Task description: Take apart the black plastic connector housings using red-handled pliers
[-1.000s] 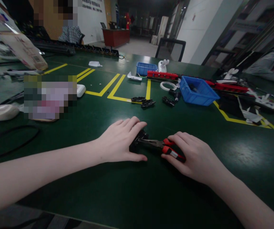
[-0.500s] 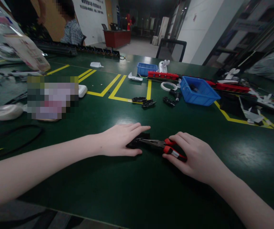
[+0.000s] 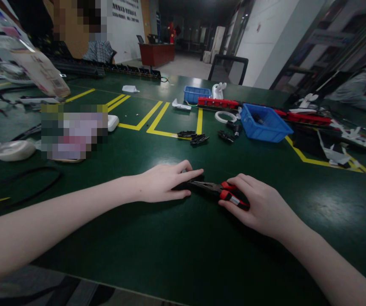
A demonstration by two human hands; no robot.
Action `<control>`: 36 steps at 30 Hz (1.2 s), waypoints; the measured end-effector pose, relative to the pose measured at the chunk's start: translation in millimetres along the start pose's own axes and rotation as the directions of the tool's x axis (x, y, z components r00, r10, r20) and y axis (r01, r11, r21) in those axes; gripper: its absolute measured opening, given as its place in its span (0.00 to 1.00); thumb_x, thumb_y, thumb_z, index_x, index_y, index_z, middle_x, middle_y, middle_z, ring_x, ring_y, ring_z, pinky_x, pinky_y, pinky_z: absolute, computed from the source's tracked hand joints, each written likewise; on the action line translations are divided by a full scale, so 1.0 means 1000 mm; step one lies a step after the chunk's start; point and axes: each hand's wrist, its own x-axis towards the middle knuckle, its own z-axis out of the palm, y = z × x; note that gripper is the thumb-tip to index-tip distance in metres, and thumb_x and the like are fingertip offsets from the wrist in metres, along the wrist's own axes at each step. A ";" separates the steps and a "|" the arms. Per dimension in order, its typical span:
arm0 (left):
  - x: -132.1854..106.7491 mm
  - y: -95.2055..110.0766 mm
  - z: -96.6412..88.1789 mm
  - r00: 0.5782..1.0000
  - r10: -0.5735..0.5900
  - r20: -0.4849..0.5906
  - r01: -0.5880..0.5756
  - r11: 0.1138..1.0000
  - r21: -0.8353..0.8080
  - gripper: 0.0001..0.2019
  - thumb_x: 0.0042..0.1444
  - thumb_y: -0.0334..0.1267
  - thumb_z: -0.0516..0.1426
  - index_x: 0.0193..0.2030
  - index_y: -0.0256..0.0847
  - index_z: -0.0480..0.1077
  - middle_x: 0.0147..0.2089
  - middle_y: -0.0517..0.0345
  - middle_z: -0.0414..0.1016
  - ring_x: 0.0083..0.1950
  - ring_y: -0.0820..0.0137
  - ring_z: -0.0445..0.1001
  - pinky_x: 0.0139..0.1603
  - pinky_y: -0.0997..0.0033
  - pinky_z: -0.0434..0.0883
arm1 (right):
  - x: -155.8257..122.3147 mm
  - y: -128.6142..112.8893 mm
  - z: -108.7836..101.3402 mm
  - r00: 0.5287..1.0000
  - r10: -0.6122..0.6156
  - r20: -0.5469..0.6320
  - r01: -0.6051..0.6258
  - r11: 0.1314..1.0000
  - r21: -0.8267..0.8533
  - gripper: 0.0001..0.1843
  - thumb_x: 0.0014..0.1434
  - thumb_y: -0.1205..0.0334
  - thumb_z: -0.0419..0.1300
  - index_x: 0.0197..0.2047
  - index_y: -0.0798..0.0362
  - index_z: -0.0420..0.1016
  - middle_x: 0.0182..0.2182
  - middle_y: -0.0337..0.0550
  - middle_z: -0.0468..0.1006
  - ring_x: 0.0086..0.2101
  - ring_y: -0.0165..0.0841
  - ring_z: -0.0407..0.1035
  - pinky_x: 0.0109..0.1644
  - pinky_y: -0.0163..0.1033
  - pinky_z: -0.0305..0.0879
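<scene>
My right hand (image 3: pixel 262 204) is wrapped round the red and black handles of a pair of long-nose pliers (image 3: pixel 227 194), whose jaws point left. The jaw tips reach a small black part (image 3: pixel 183 185); whether they grip it I cannot tell. My left hand (image 3: pixel 162 182) holds that black part low over the table between thumb and fingers, which hide much of it. Beyond my hands lie several similar black parts (image 3: pixel 199 139), with another black piece (image 3: pixel 226 136) to their right.
A blue bin (image 3: pixel 264 132) stands at the right, near a white ring (image 3: pixel 225 117) and a red strip (image 3: pixel 217 103). A smaller blue bin (image 3: pixel 197 93) sits farther back. At the left are a phone (image 3: pixel 74 136), a white mouse (image 3: pixel 13 151) and black cables. A person is across the table.
My left hand has shifted slightly up and right, and its index finger is now more bent. The pliers' tips have moved slightly up and right with the black part. The view has tilted slightly.
</scene>
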 end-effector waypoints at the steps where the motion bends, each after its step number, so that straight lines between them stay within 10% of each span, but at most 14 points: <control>1: 0.000 0.000 0.001 1.000 0.001 -0.006 -0.001 1.000 0.014 0.28 0.64 0.43 0.49 0.68 0.43 0.46 0.57 0.49 0.60 0.37 0.71 0.71 0.38 0.72 0.69 | 0.000 0.000 0.000 1.000 0.001 -0.003 -0.001 1.000 -0.001 0.16 0.58 0.51 0.55 0.41 0.55 0.70 0.36 0.48 0.74 0.34 0.37 0.69 0.35 0.42 0.67; 36: 0.005 0.003 0.007 0.996 0.004 -0.087 -0.013 0.994 -0.107 0.19 0.61 0.51 0.54 0.50 0.39 0.63 0.41 0.56 0.76 0.39 0.67 0.75 0.35 0.71 0.66 | -0.006 -0.003 -0.006 0.999 0.029 0.019 -0.032 0.985 0.172 0.14 0.58 0.51 0.57 0.44 0.51 0.69 0.38 0.45 0.75 0.35 0.35 0.71 0.36 0.41 0.68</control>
